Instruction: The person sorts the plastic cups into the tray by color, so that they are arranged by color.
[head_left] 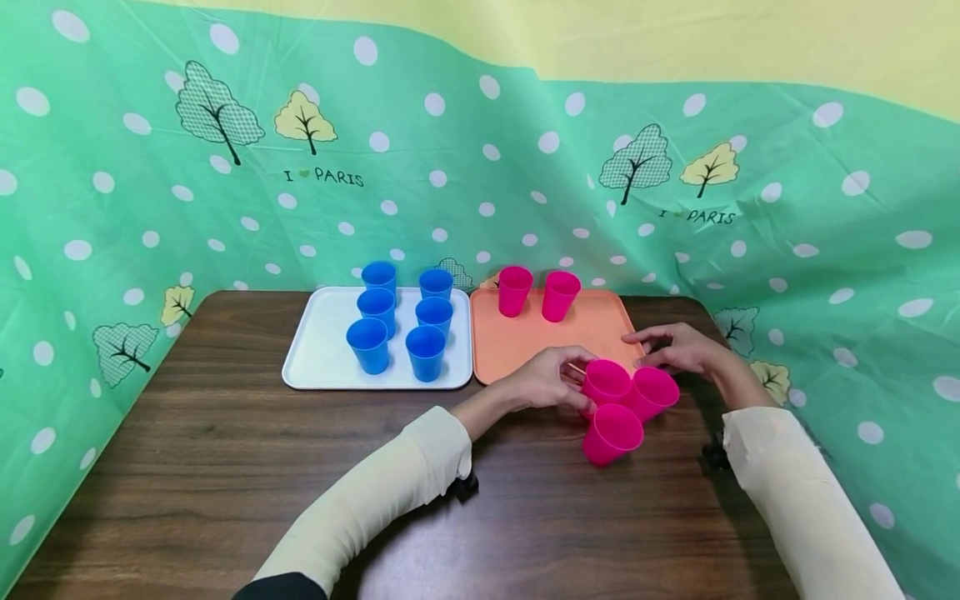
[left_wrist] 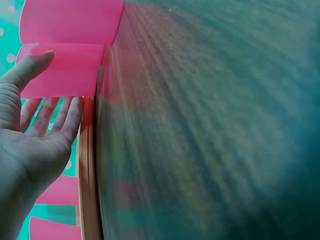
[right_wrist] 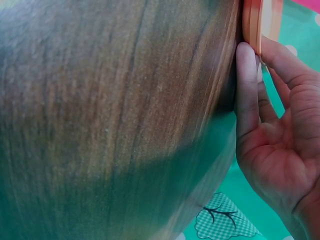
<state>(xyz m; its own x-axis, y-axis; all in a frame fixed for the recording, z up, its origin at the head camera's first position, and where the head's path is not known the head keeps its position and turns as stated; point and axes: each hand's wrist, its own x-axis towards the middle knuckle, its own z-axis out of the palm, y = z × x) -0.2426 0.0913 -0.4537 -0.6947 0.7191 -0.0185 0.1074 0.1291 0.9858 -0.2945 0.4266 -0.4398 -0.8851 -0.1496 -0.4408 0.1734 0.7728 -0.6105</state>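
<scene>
My left hand (head_left: 549, 379) is at a pink cup (head_left: 607, 380) just off the front right of the orange tray (head_left: 555, 346). That cup lies between the thumb on its near side and the fingers on its far side; in the left wrist view the fingertips disappear behind it. Two more pink cups stand close against it, one to the right (head_left: 654, 392) and one in front (head_left: 615, 429). My right hand (head_left: 678, 348) pinches the tray's right edge between thumb and fingers, as the right wrist view shows up close.
At the tray's back stand two pink cups (head_left: 515, 292). Left of it, touching, lies a white tray (head_left: 318, 333) with several blue cups (head_left: 368, 346) in two columns. Both trays rest on a dark wooden table (head_left: 262, 467). A green dotted cloth (head_left: 450, 142) hangs behind and around.
</scene>
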